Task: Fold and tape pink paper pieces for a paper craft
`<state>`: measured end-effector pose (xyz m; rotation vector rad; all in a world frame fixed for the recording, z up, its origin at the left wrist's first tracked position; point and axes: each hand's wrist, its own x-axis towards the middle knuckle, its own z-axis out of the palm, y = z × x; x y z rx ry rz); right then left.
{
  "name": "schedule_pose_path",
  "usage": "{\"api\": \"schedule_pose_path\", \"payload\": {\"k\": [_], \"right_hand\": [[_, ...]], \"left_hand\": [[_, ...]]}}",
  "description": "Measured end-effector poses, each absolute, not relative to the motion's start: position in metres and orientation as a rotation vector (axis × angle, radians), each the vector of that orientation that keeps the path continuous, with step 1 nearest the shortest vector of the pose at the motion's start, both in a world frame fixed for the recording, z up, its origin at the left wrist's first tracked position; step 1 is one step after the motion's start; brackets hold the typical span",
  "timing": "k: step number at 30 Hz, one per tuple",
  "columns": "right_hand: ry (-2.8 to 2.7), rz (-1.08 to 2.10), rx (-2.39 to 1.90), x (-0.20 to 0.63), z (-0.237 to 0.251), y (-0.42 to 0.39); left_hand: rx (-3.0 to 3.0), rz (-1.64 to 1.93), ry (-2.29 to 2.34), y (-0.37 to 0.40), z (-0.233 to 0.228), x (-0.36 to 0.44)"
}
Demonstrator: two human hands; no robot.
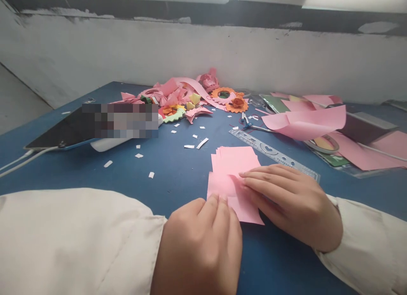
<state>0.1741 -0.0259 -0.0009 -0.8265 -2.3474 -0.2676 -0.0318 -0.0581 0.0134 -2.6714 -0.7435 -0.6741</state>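
Observation:
A small sheet of pink paper [219, 182] lies on the blue table before me, overlapping a stack of similar pink pieces [238, 156] just behind it. My left hand [203, 244] has its fingers closed together on the sheet's near left part. From the right, my right hand [286, 197] grips the sheet, its thumb beneath the long fingers, and a flap of paper is raised at its fingertips. My palms hide part of the sheet's near and right edges. Past my right hand lies a clear plastic ruler [273, 153], set at a slant.
Paper flowers and pink scraps [178, 93] are heaped at the back. On the left rests a dark tablet [70, 125] with a white cable [32, 161]. White paper bits [189, 146] are scattered mid-table. To the right are pink sheets [308, 121], a tape roll [326, 143] and blue-handled compasses [246, 123].

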Motion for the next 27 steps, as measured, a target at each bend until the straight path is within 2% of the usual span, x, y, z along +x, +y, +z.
{"api": "schedule_pose_path", "payload": {"k": [11,20,27], "right_hand": [[-2.207,-0.218,-1.013,0.171,-0.0051,-0.0269],[-2.187,0.03,-1.163,0.1702,-0.0035,-0.0236],[-2.417,-0.166,-0.826,0.1736,-0.0004,-0.0238]], "left_hand": [[-2.708,-0.551,-0.688,-0.0517,0.0133,-0.0294],[-2.683,-0.589,-0.676,-0.0559,0.0131,-0.0302],[-2.647,-0.62,-0.65,-0.0555,0.0112,-0.0262]]}}
